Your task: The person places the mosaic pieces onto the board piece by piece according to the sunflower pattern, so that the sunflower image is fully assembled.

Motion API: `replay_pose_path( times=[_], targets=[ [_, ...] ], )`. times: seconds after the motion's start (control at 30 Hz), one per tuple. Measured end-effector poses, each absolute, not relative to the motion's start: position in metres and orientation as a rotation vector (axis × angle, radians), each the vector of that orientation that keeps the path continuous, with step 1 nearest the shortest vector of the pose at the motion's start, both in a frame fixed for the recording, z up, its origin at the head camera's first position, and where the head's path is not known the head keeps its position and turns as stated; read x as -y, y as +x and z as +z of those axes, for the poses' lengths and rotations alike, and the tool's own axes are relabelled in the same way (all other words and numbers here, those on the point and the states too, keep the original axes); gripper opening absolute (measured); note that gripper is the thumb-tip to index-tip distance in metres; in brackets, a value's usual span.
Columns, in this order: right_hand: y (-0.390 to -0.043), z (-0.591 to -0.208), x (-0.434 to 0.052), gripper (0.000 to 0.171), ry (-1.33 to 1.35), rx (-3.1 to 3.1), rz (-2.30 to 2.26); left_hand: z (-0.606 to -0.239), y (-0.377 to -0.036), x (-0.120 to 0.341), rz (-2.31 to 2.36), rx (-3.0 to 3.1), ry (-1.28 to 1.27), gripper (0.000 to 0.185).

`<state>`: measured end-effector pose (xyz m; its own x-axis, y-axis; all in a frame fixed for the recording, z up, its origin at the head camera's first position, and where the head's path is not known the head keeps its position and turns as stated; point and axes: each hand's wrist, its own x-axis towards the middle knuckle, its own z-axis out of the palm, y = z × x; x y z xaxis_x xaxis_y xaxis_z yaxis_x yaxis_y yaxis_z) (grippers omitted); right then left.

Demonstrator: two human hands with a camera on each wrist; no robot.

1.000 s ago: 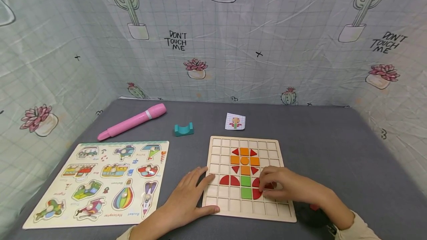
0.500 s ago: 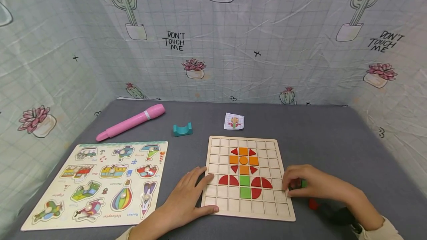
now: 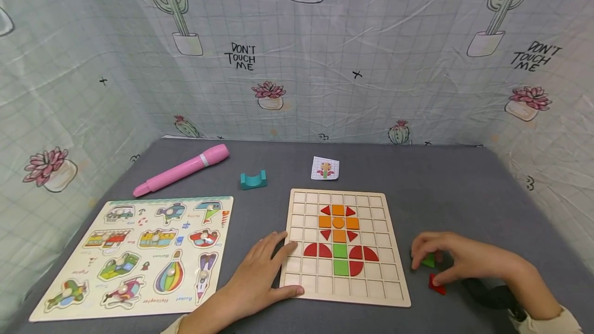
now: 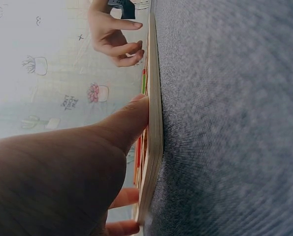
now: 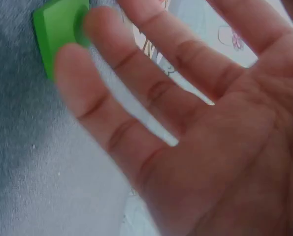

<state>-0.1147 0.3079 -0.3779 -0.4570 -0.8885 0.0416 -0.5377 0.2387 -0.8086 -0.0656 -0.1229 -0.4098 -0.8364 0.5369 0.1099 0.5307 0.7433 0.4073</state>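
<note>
My left hand (image 3: 260,274) rests on the left edge of a wooden grid board (image 3: 380,288), its thumb at the near corner and its fingers along the side. On the board sit orange squares (image 3: 339,236), an orange disc (image 3: 339,223), small red triangles (image 3: 351,211), green squares (image 3: 341,267) and red quarter-circles (image 3: 356,268). Right of the board, my right hand (image 3: 464,259) hovers low with fingers loosely bent. Its thumb tip is at a red piece (image 3: 438,289); its fingers partly hide a green piece (image 3: 429,261). In the right wrist view, a green piece (image 5: 57,32) lies by the fingertips.
A small pattern card (image 3: 326,168) lies behind the board. To the left are a vehicle picture puzzle (image 3: 153,210), a teal arch block (image 3: 253,180) and a pink pen-shaped stick (image 3: 181,170). A printed curtain (image 3: 297,92) stands behind the grey table.
My right hand has left the red quarter-circles on the board and moved right, to the loose red and green pieces on the table. My left hand has stayed on the board's edge.
</note>
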Motion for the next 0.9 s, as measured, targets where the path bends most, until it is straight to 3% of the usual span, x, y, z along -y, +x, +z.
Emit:
replay_pose_path(
  times=[0.9],
  targets=[
    [-0.115, -0.384, -0.302, 0.024, -1.268, -2.136, -1.008, -0.408, -0.066, 0.122, 0.652, -2.91, 0.87, 0.078]
  ],
)
